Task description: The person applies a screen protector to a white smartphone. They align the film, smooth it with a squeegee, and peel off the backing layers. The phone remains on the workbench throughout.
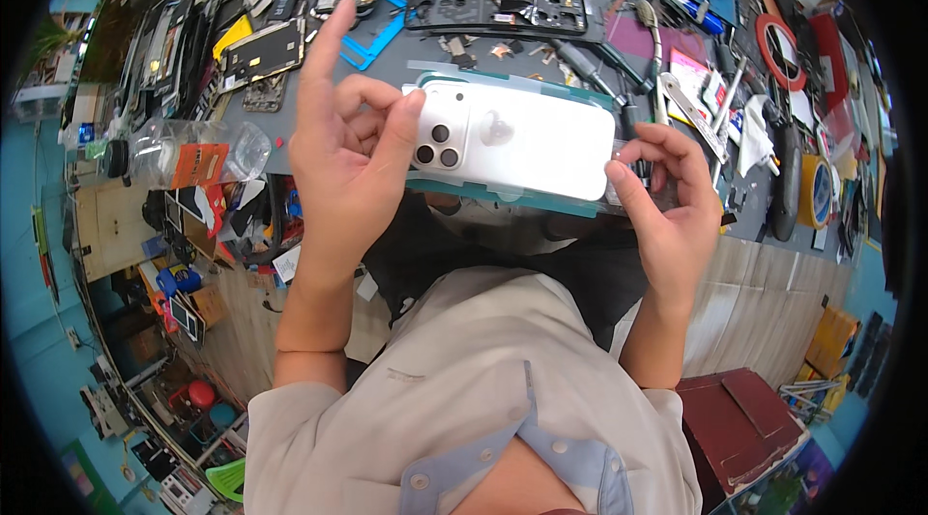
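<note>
A white smartphone (541, 140) with three round rear lenses faces back-up in front of me, at the near edge of the bench. A teal-edged film (488, 192) shows along its long sides, with small clear tabs sticking out. My left hand (353, 133) pinches the film's left end beside the lenses, thumb against bent fingers, index finger stretched upward. At the other end my right hand (667, 182) pinches a clear end of the film between thumb and fingertips. How the film lies against the phone is hard to make out.
Phone parts crowd the bench, among them a black phone frame (498, 3) and a blue plastic bracket (375, 40). Screwdrivers (585, 66), a brush (650, 22) and a roll of yellow tape (817, 191) lie right. A clear plastic bottle (242, 150) lies left.
</note>
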Action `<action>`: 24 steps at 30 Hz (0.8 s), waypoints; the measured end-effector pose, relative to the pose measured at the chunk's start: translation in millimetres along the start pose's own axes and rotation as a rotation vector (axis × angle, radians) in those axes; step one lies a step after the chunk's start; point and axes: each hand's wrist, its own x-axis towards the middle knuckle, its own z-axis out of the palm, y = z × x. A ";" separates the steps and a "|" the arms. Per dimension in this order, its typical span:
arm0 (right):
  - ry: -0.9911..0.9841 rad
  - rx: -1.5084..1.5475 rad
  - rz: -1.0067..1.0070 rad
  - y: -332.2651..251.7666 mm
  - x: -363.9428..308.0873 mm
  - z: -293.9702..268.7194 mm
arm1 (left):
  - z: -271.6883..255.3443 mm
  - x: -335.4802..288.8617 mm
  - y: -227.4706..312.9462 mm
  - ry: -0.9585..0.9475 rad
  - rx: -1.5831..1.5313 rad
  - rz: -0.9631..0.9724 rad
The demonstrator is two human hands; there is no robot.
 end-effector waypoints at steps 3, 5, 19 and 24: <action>-0.016 0.030 0.023 -1.5 -0.6 -1.1 | -5.2 0.0 -6.2 -0.042 0.078 -0.010; -0.019 0.040 0.038 -2.0 -0.4 -0.6 | -5.6 -0.9 -7.1 -0.060 0.122 -0.020; -0.018 0.091 0.048 -1.4 -0.9 0.3 | -11.2 -5.0 -18.7 -0.072 0.185 -0.045; -0.025 0.103 0.053 -0.9 -1.1 -0.4 | -12.1 -6.0 -22.1 -0.069 0.126 -0.063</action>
